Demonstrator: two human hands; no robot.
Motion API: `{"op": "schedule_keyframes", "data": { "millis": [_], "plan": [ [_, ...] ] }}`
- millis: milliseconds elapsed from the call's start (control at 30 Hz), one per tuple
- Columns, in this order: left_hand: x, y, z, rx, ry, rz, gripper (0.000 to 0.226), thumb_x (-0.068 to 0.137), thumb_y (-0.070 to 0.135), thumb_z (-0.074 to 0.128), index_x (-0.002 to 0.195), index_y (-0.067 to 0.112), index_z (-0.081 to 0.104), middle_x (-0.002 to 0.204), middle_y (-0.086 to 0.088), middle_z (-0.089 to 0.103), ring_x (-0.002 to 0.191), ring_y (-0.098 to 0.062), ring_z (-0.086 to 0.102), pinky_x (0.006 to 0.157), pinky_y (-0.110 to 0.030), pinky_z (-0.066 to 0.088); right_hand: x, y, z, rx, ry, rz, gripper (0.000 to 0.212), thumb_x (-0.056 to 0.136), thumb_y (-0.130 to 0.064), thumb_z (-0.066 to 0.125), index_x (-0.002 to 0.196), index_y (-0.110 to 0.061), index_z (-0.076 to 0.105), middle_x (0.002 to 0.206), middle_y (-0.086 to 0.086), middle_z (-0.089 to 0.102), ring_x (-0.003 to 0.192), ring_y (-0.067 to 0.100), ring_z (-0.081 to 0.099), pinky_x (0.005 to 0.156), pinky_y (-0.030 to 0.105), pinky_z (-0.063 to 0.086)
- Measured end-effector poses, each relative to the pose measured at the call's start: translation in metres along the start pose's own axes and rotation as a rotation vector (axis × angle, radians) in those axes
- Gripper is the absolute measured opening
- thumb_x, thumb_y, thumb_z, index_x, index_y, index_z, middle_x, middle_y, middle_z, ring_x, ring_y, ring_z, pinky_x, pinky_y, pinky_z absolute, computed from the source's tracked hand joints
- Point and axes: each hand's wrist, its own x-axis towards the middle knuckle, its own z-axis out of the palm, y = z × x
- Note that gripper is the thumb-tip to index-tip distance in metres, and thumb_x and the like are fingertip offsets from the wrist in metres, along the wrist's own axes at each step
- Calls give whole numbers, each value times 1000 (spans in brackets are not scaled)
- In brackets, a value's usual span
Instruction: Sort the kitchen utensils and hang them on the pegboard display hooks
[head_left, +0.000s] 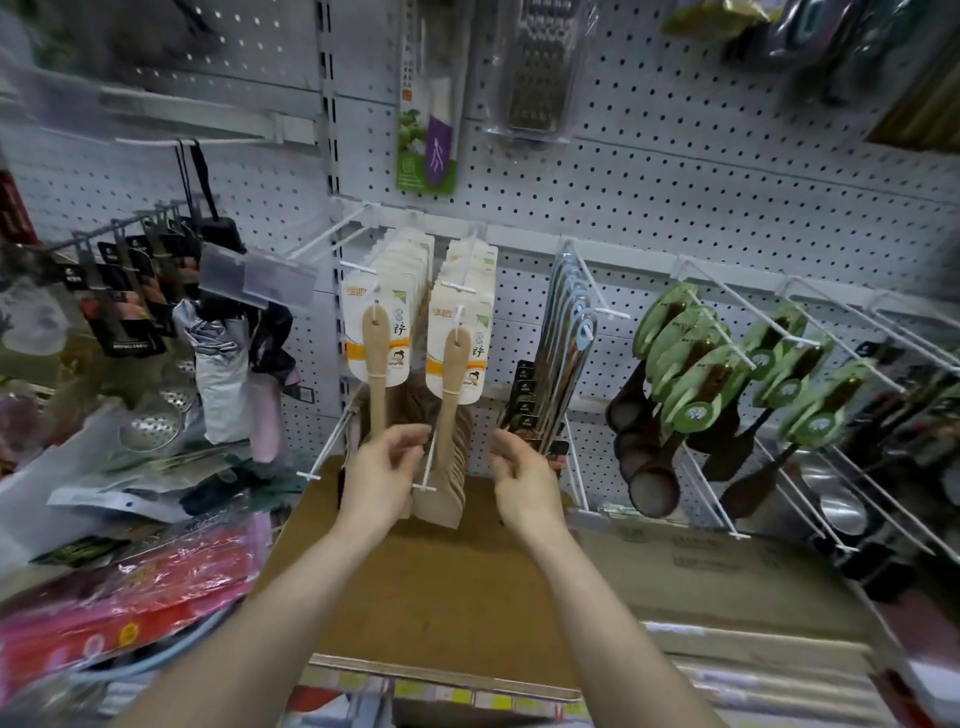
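- Wooden spatulas (376, 358) hang in two rows from white hooks (358, 267) on the pegboard (675, 182). Their white-and-orange cards carry Chinese characters.
- Left hand (382, 467) and right hand (522, 480) hover just below the spatulas, fingers relaxed, grasping nothing.
- Dark spoons (696, 374) on green cards hang to the right, and a cardboard box (441, 571) lies underneath.

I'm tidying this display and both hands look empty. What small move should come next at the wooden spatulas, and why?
Probably close both hands in on the right row of wooden spatulas to steady and square it on its hook. The left hand and right hand are open, hold nothing, and already flank that row's lower ends.
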Motion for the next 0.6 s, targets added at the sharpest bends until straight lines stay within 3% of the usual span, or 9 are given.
{"op": "schedule_keyframes", "data": {
  "millis": [100,233,367,467,600],
  "plan": [
    [-12,6,6,14,-57,9,26,94,9,56,108,27,68,98,17,66,91,9,57,84,-15,49,-10,1,-8,10,78,21,37,101,-12,46,136,-22,56,132,-3,62,122,15,57,106,34,45],
    [-23,20,20,16,-107,60,25,95,11,56,107,31,65,100,18,64,89,14,54,72,0,42,-23,3,-29,73,166,54,35,102,-10,45,132,-21,58,116,-7,65,112,13,61,98,30,49],
    [-21,30,36,-5,-152,97,28,94,13,57,113,31,66,107,13,67,102,-2,60,92,-27,51,-24,7,-55,90,257,44,33,102,-11,47,131,-21,58,115,-9,64,113,13,60,99,39,51],
    [-13,41,50,8,-158,123,32,94,13,57,122,27,63,112,12,66,104,-2,59,95,-29,50,-16,9,-74,118,274,26,36,101,-8,47,134,-18,57,124,-4,64,116,12,58,99,28,47],
    [0,57,79,-22,-143,130,38,95,12,55,132,21,56,124,7,62,107,1,54,93,-19,42,-2,13,-99,66,191,-9,44,102,-12,45,145,-21,46,138,-5,56,112,5,54,80,5,39]
  ]
}}
